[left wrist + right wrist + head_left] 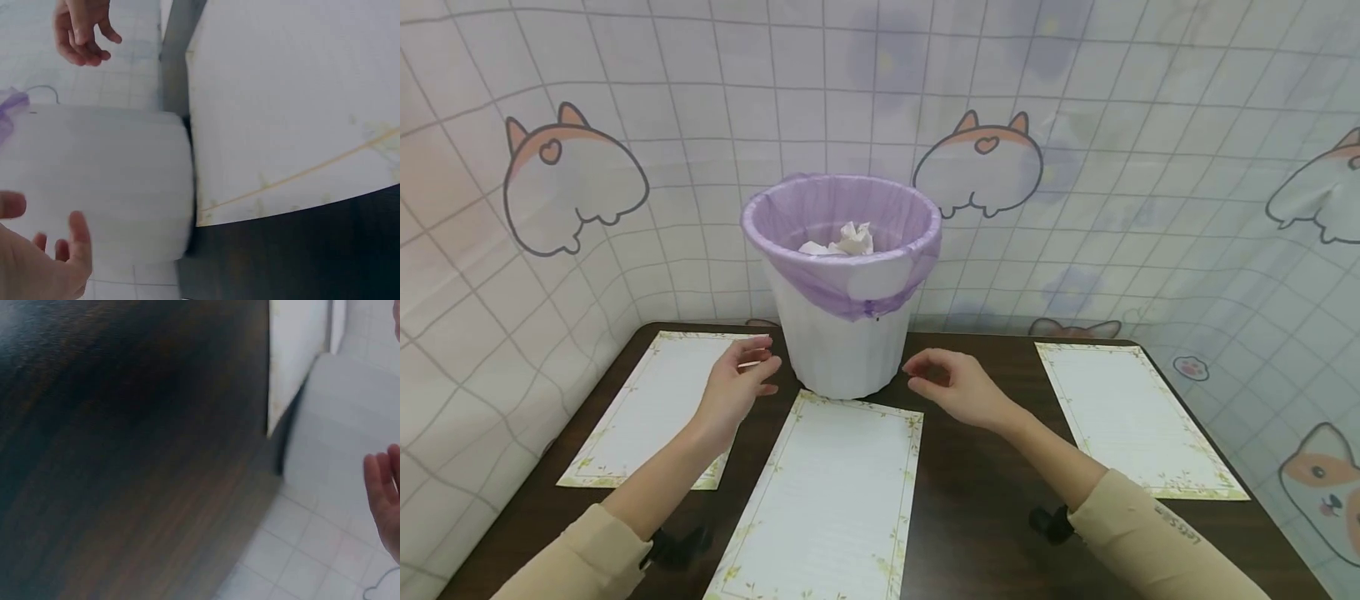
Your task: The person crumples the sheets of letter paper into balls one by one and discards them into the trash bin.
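Observation:
A white trash bin [842,354] stands upright at the back of the table, lined with a purple trash bag [820,283] folded over its rim. Crumpled white paper [855,240] lies inside. To the bin's left is my left hand [735,385], fingers loosely bent and holding nothing, overlapping one sheet in the head view. On the other side my right hand [958,387] is held with fingers gently curved toward the bin, also without anything in it. The left wrist view shows the bin's side [106,181] between both hands.
Three sheets with floral borders lie on the dark table [977,508]: a left sheet [647,408], a middle sheet [835,492] touching the bin's base in view, and a right sheet [1135,417]. A patterned curtain [700,125] surrounds the back and sides.

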### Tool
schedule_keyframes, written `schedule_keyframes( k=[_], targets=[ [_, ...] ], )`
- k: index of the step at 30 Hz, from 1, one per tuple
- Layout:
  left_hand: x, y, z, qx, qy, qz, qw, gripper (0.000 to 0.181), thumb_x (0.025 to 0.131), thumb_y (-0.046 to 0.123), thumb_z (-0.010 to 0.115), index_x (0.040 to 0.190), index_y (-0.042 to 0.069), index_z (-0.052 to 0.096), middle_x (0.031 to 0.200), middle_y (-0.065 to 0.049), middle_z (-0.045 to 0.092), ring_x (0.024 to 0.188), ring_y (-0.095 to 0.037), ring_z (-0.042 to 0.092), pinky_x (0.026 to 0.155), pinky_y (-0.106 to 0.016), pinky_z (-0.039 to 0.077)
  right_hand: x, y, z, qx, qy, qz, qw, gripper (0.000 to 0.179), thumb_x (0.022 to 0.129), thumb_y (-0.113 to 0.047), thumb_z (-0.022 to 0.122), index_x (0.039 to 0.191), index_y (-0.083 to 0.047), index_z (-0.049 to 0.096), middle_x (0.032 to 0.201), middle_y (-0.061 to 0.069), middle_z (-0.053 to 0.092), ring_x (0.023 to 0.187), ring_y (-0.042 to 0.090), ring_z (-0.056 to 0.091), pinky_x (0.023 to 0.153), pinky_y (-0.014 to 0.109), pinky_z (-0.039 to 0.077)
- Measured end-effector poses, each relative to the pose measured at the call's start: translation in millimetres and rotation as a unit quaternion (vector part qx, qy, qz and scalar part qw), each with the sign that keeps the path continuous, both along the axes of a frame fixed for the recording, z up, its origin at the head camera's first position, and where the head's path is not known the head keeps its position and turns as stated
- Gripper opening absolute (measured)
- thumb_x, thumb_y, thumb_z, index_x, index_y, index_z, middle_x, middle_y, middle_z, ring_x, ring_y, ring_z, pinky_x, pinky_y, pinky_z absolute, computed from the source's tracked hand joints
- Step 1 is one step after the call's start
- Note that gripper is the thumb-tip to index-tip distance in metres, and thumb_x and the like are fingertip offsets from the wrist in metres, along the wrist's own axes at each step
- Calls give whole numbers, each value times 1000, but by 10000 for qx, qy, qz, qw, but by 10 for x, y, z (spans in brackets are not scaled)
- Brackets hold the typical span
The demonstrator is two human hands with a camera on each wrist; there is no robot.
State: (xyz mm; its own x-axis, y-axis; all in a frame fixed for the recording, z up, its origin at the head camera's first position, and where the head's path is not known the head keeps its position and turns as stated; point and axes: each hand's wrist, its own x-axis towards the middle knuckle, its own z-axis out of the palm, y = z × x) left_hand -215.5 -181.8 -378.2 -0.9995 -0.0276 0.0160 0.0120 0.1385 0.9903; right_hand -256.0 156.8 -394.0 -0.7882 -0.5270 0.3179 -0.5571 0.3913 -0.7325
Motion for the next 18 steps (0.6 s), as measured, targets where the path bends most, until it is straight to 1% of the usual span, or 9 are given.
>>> schedule_keyframes(
  k=[2, 3, 4, 6, 9, 11, 13, 16, 18],
  targets=[
    [43, -6, -76, -513, -25, -411, 9978, 47, 106, 15, 58, 147, -3, 42, 141, -20, 44, 126, -32, 50, 98, -39, 51, 1, -15, -73, 258, -126, 226, 9993, 25, 99, -14, 72, 122, -8, 69, 119, 4, 68, 113, 29, 63, 91, 40, 56],
    [65, -9, -115, -832, -20, -601, 9947, 47, 106, 17, 59, 146, -2, 44, 143, -20, 46, 129, -34, 48, 101, -43, 49, 5, -24, -102, 401, -179, 337, 9985, 29, 99, -16, 72, 125, -7, 67, 122, 5, 67, 117, 31, 61, 94, 42, 55],
    [92, -10, -152, -1139, -6, -810, 9902, 47, 105, 20, 60, 145, -1, 46, 144, -20, 46, 132, -35, 47, 104, -48, 46, 9, -30, -131, 558, -215, 430, 9973, 33, 99, -18, 72, 128, -7, 65, 126, 6, 66, 120, 32, 60, 96, 44, 53],
    [148, -12, -226, -1700, 81, -1215, 9779, 47, 105, 24, 61, 143, 0, 49, 147, -20, 45, 136, -38, 42, 107, -56, 41, 8, -40, -188, 854, -243, 613, 9942, 41, 98, -23, 73, 134, -6, 62, 133, 8, 63, 126, 34, 56, 101, 49, 50],
    [229, -10, -321, -2462, 354, -1677, 9539, 47, 103, 28, 64, 142, 3, 52, 150, -20, 42, 139, -43, 39, 106, -62, 38, 3, -60, -259, 1339, -143, 838, 9873, 54, 97, -30, 74, 141, -4, 57, 143, 11, 58, 134, 33, 51, 107, 51, 44],
    [275, -7, -376, -2913, 590, -1937, 9350, 50, 102, 29, 66, 142, 2, 52, 153, -24, 37, 140, -47, 37, 107, -64, 37, -6, -78, -300, 1574, -106, 997, 9824, 61, 97, -32, 74, 145, -1, 53, 149, 16, 53, 138, 34, 47, 110, 54, 41],
    [317, -3, -421, -3362, 755, -2121, 9145, 54, 101, 31, 68, 143, 2, 52, 157, -26, 34, 141, -49, 35, 107, -66, 36, -17, -101, -340, 1783, -152, 1130, 9773, 65, 97, -33, 74, 148, -1, 51, 154, 18, 46, 143, 35, 41, 113, 54, 37],
    [372, 0, -470, -3910, 782, -2343, 8866, 63, 97, 34, 73, 148, 3, 50, 161, -27, 27, 146, -51, 27, 111, -69, 29, -24, -133, -388, 2059, -302, 1324, 9691, 70, 96, -34, 75, 152, -1, 46, 161, 20, 36, 149, 36, 32, 116, 54, 32],
    [403, 2, -487, -4159, 734, -2461, 8724, 69, 95, 36, 75, 150, 4, 49, 163, -27, 25, 148, -51, 23, 111, -71, 25, -22, -148, -414, 2235, -443, 1403, 9635, 72, 96, -34, 75, 154, -3, 45, 164, 19, 30, 151, 36, 26, 117, 53, 30]
  ],
)
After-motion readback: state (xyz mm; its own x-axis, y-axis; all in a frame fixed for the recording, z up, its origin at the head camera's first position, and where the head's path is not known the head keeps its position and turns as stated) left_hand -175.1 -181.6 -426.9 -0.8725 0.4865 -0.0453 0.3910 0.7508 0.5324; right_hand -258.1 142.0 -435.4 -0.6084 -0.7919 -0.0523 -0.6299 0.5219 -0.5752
